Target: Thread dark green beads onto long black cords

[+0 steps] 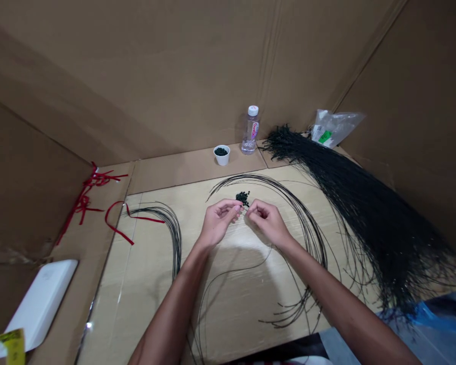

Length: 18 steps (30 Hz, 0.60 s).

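As the left hand (220, 220) and right hand (268, 223) meet, fingertips pinched inward, grip unclear | black beads (242, 198) just beyond: tiny, light, loose | thin black cord (251, 176): springy, best held near its end

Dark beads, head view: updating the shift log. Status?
Left hand, right hand pinching close together. Dark beads just beyond them. Thin black cord arcs around both hands.
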Motion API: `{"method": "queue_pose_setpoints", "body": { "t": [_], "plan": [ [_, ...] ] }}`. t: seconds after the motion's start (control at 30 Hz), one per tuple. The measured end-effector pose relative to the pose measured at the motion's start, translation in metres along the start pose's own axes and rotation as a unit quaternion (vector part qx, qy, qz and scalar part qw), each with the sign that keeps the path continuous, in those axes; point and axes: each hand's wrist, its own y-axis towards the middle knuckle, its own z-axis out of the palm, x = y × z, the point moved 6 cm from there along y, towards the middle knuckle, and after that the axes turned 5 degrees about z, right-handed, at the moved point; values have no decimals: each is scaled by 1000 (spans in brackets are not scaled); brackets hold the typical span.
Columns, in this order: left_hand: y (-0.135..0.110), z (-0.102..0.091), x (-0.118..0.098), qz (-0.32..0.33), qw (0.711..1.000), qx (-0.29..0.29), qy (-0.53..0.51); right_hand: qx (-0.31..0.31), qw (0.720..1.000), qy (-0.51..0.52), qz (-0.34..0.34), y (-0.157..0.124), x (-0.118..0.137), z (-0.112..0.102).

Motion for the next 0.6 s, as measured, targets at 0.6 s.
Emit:
{"method": "queue_pose_setpoints", "body": {
  "t": [0.6],
  "plan": [
    [-2, -1, 5, 9, 999, 17, 39, 2, 1000, -6, -7, 0, -1, 0]
  ]
}}
